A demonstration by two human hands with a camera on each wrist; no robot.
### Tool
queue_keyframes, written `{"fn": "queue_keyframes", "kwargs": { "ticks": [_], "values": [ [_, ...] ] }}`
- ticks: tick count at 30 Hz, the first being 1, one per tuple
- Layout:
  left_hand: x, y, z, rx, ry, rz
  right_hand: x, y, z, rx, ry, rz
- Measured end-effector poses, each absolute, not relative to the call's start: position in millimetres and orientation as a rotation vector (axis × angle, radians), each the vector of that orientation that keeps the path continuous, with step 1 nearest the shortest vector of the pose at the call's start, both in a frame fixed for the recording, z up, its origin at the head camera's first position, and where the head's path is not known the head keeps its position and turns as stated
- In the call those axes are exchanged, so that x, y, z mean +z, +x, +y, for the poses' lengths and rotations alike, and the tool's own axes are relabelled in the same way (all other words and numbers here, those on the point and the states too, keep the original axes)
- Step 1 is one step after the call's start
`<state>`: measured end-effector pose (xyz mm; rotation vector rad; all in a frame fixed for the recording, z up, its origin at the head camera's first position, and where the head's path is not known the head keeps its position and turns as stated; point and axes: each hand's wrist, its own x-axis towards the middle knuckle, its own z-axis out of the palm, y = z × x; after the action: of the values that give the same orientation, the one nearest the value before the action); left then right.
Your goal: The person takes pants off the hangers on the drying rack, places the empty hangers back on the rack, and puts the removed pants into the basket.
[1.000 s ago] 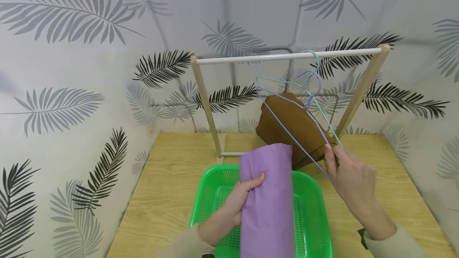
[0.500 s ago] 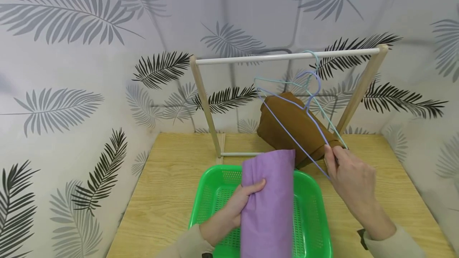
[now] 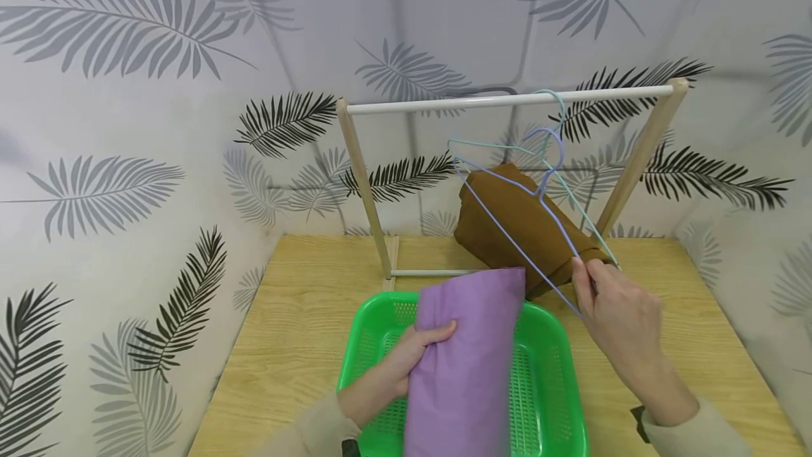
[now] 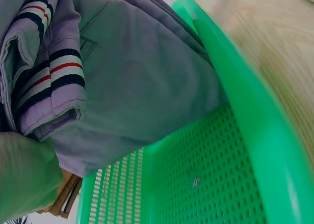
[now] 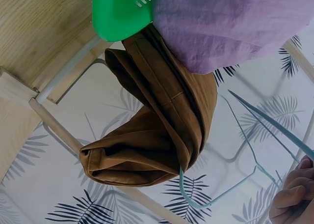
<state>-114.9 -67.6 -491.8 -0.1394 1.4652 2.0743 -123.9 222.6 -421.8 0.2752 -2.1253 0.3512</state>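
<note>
My left hand (image 3: pixel 406 358) grips a folded purple garment (image 3: pixel 466 365) over the green basket (image 3: pixel 558 372), thumb on top. In the left wrist view the purple garment (image 4: pixel 142 76) shows striped cuffs. My right hand (image 3: pixel 618 316) pinches a lower corner of a periwinkle hanger (image 3: pixel 507 235), whose hook is off the rail. Behind it a brown garment (image 3: pixel 507 210) hangs folded on a mint hanger (image 3: pixel 574 196), hooked on the rail. The right wrist view shows the brown garment (image 5: pixel 162 106) and my right hand (image 5: pixel 294 197) at the lower right.
A rack with a white rail (image 3: pixel 444 104) and wooden posts (image 3: pixel 364 189) stands at the back of the wooden table (image 3: pixel 285 316). Behind it is a wall (image 3: pixel 190 111) with leaf patterns.
The purple garment and my left hand have shifted slightly left, after a small move down. The right hand and periwinkle hanger have barely moved; the mint hanger and brown garment have swung slightly.
</note>
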Motion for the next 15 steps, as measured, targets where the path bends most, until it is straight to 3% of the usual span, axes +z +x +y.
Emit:
{"fn": "queue_keyframes", "kwargs": {
  "ticks": [15],
  "values": [
    [-497.8,-127.1,-94.9,1.996,-0.104,1.596,-417.9,-121.3,219.0,0.363,0.280,-2.118]
  ]
}}
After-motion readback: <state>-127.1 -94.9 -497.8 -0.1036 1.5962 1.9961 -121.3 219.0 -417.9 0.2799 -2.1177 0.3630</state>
